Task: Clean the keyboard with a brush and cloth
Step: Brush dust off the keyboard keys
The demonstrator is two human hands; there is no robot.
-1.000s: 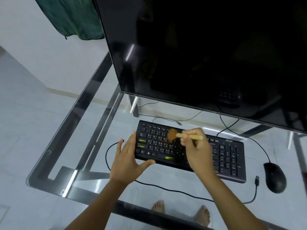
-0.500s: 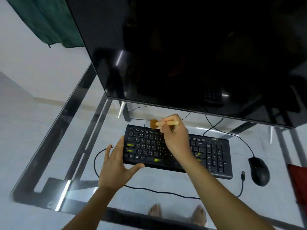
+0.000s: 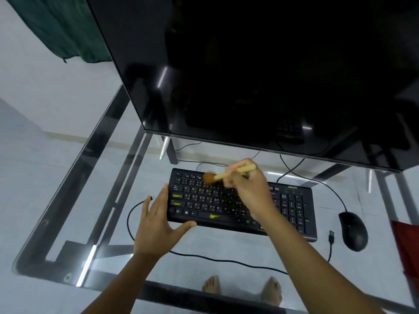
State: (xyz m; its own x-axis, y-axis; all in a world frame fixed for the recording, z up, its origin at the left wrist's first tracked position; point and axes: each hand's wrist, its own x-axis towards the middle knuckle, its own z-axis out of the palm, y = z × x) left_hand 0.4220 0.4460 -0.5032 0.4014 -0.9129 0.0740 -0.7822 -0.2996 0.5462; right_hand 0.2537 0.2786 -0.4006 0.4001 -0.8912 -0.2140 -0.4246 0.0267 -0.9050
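A black keyboard (image 3: 292,205) with a few yellow-green marks lies on the glass table (image 3: 74,200). My right hand (image 3: 249,191) grips a small brush (image 3: 217,177) by its pale wooden handle; the brown bristles rest on the upper left key rows, blurred. My left hand (image 3: 158,225) is spread flat against the keyboard's left end, with the thumb along its front edge, bracing it. A red cloth (image 3: 408,248) shows at the right edge of the table.
A large dark monitor (image 3: 249,75) overhangs the keyboard from behind. A black mouse (image 3: 353,232) sits to the right, with a loose USB cable (image 3: 226,260) trailing across the front. Dark green fabric (image 3: 61,30) hangs at the top left. My bare feet show under the glass.
The brush head dropped from the keyboard's back edge onto the upper left keys. My left hand stayed pressed at the left end. The view shifted a little.
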